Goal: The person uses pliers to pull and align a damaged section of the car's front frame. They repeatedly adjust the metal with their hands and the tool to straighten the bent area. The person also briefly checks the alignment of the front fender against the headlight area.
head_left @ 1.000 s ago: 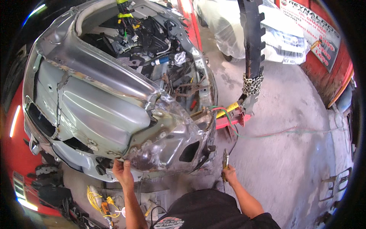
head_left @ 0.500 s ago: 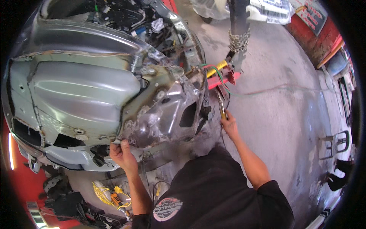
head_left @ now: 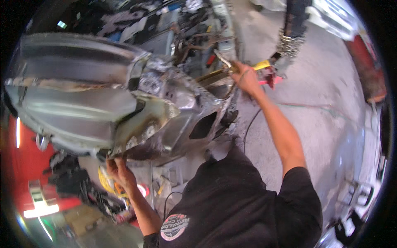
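My left hand [head_left: 120, 170] is closed on the lower edge of a large silvery sheet-metal panel [head_left: 78, 113], with scorch marks along its right side. The panel's pointed right corner stands apart from the car body's bare metal structure [head_left: 178, 95], which shows beneath it. Farther up and to the right, my right hand [head_left: 247, 78] is wrapped round a slim tool [head_left: 222, 59] with a silvery end; blur hides its exact kind. That hand is at the right edge of the car body, beside an opening full of parts.
A dark post wrapped in chain [head_left: 290, 43] rises beyond my right hand, near a yellow and red metal arm [head_left: 264, 65]. Thin hoses [head_left: 314, 106] cross the concrete floor at right. Yellow cord [head_left: 105, 182] lies below my left arm. A chair [head_left: 357, 194] stands at lower right.
My right hand has risen with the tool to the car's edge. My left hand has shifted left and slightly down, and the panel's right corner has come away from the structure beneath. The view has shifted.
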`<state>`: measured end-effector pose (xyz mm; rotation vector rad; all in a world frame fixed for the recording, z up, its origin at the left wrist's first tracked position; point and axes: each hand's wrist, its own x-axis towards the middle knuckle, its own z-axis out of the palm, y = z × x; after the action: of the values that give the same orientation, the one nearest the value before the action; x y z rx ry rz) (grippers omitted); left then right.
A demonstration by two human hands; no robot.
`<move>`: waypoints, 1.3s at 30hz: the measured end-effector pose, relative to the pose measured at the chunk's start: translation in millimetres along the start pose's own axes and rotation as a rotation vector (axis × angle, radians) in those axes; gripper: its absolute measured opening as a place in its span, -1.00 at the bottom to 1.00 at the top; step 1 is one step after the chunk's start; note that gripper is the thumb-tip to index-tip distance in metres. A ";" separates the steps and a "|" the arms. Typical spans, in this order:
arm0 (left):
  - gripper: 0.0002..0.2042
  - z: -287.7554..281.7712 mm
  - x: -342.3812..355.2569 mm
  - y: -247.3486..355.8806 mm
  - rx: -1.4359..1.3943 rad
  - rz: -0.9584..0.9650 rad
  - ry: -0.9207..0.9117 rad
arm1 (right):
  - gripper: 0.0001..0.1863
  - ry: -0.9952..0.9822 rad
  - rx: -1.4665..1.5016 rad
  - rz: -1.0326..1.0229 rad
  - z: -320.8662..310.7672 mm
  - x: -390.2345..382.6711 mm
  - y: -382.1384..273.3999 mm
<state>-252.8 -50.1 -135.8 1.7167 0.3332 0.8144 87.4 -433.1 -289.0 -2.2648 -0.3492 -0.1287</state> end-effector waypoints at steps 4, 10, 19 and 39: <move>-0.77 9.2 -4.0 8.4 0.192 -0.016 0.065 | -0.53 -0.197 -0.306 -0.166 32.6 75.6 45.0; -0.81 35.2 -7.2 30.8 0.205 -0.015 0.158 | -0.57 -0.355 -0.577 -0.327 76.5 117.7 46.7; -0.65 34.1 -6.1 32.1 0.084 -0.045 0.086 | -0.61 -0.311 -0.707 -0.494 98.9 121.0 74.3; -0.72 -4.1 12.8 25.8 0.004 -0.083 -0.185 | -0.71 -0.042 0.416 -0.241 36.0 -182.6 -143.4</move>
<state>-251.2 -47.3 -106.9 1.7553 0.2786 0.5896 -129.8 -354.4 -246.3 -1.8115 -0.6111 -0.1205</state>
